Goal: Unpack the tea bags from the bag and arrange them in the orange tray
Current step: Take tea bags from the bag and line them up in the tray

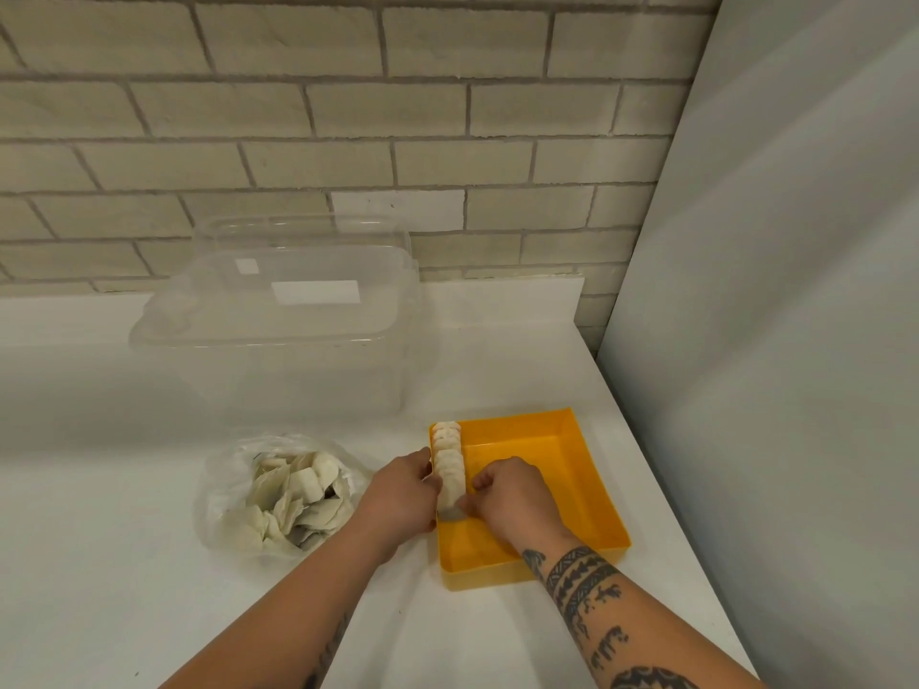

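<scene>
view from a head camera looking down at a white counter [124,564] set against a pale brick wall [348,116], with a plain white panel [795,340] on the right

an orange tray [592,479], square and shallow, sits on the counter right of centre. a row of tea bags [449,455] stands on edge along the inside of its left wall, running from the far corner toward the person

the right hand [512,499], on a tattooed forearm, reaches into the tray, its fingers curled together and pinching the end tea bag [451,510] at the near end of that row

the left hand [403,494] is just outside the tray's left wall, fingers bent against the rim beside the row; whether they clamp the wall or only rest on it cannot be told

to the left of the tray, near but apart from it, lies a clear plastic bag [219,494], open and crumpled, with a loose heap of tea bags [293,499] inside

behind the bag stands a large clear plastic container [288,365] with its lid on
</scene>
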Motion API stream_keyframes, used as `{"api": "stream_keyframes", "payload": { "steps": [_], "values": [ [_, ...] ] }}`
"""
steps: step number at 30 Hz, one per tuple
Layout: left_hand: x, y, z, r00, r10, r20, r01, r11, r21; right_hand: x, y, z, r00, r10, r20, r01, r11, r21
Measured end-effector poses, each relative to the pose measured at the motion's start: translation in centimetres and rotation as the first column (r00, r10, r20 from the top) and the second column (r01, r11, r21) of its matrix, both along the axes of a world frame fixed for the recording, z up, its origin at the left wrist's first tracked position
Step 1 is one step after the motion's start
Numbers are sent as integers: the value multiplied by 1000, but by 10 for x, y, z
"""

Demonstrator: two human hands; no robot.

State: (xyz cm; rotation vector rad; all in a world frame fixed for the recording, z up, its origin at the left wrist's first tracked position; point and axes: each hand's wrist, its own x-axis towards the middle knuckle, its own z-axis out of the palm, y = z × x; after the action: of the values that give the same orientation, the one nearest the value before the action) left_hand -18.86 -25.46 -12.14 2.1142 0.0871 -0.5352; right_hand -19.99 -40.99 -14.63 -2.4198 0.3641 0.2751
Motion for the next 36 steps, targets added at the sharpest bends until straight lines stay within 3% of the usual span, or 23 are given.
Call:
{"api": "stream_keyframes", "payload": {
  "steps": [9, 12, 16, 23, 29, 36],
  "values": [
    [-2, -1, 11, 995, -49, 88, 39, 994, 105, -5, -6, 16, 994, -90, 69, 89, 996, 29],
    [0, 11, 31, 977, 102, 185, -87, 993, -83, -14, 4, 33, 964, -136, 227, 104, 984, 147],
    [8, 58, 66, 927, 308, 214, -218, 908, -358, -31, 47, 55, 933, -131, 334, 17, 946, 324],
    [5, 146, 70, 914, 399, 73, -337, 848, -410, -23, 126, 50, 985, 65, 159, -107, 957, 270],
    [-4, 171, 34, 903, 429, 40, -373, 824, -427, -4, 162, 39, 998, -53, 45, 43, 979, 198],
    [-5, 179, 23, 901, 432, 45, -364, 807, -464, 3, 187, 38, 995, -31, 96, 19, 991, 129]
  ]
}}
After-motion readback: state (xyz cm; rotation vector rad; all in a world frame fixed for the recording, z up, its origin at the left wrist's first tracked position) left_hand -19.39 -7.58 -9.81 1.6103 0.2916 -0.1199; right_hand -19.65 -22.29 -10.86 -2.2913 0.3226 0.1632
